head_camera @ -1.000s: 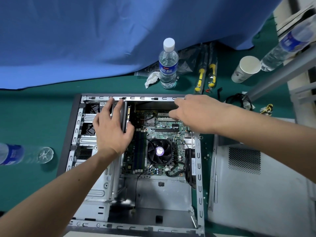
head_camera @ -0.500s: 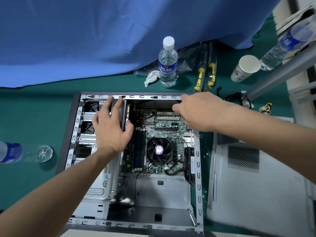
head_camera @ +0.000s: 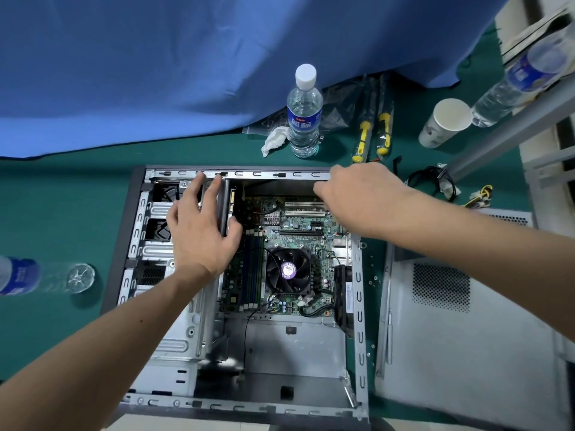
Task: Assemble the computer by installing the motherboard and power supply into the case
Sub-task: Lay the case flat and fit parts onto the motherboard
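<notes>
The motherboard (head_camera: 280, 259) lay inside the case (head_camera: 357, 290) at frame centre, barely shifted from a second earlier, so seating looked nearly done. The left hand (head_camera: 199, 234) kept spread fingers on the drive cage (head_camera: 155, 250); the right hand (head_camera: 361, 197) reached the board's upper edge, its fingers' state unclear.

I am counting three water bottles (head_camera: 304, 113) (head_camera: 525, 79) (head_camera: 18, 276), two yellow-handled screwdrivers (head_camera: 362, 136) (head_camera: 383, 132), one paper cup (head_camera: 443, 122), one open case (head_camera: 357, 275), one motherboard (head_camera: 298, 231) and one side panel (head_camera: 466, 337).
</notes>
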The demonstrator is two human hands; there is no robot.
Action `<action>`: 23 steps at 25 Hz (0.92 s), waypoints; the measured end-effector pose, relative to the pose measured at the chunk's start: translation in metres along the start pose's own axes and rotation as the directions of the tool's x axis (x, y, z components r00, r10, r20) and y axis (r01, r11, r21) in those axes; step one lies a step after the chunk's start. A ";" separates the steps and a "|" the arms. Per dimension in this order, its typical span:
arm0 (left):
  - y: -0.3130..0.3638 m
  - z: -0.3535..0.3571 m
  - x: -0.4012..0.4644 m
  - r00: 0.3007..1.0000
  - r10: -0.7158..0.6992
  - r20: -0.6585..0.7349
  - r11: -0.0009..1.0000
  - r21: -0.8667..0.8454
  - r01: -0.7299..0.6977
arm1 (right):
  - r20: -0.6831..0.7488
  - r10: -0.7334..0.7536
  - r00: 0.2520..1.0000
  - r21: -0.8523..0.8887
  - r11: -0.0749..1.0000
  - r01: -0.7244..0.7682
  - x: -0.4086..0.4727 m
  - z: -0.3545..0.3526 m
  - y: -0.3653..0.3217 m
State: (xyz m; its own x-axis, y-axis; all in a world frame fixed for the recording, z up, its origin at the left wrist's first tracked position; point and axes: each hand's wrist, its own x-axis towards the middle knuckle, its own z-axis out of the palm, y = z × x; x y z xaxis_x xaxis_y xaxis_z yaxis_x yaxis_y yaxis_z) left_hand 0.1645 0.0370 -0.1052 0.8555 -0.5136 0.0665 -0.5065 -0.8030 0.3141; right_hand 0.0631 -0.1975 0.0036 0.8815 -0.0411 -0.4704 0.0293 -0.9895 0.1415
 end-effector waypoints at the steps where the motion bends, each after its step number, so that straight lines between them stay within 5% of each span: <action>1: -0.001 0.000 0.000 1.000 0.000 -0.001 1.000 0.002 0.000 | -0.017 0.041 0.999 -0.039 0.998 -0.041 0.001 0.001 -0.003; 8: 0.002 0.000 0.001 1.000 0.004 0.000 1.000 -0.001 -0.004 | 0.079 -0.060 0.995 0.187 0.981 0.044 0.006 0.002 0.014; 13: 0.000 0.000 -0.001 1.000 0.002 0.001 1.000 0.002 -0.002 | -0.047 0.038 0.998 -0.050 0.998 -0.041 0.007 0.006 0.008; 18: 0.002 0.001 0.001 1.000 0.009 -0.022 1.000 -0.006 -0.009 | 0.072 -0.088 0.994 0.253 0.965 0.067 0.008 0.003 0.020; 23: 0.001 0.001 -0.001 1.000 0.008 -0.025 1.000 0.000 -0.008 | -0.092 0.009 0.996 -0.044 0.999 -0.013 0.003 0.006 0.003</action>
State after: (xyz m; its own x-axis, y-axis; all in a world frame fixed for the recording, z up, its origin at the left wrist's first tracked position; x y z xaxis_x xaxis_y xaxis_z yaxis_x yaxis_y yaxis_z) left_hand 0.1630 0.0367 -0.1061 0.8538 -0.5124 0.0925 -0.5134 -0.7990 0.3131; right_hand 0.0627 -0.2017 -0.0024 0.9214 -0.0370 -0.3870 0.0385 -0.9819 0.1857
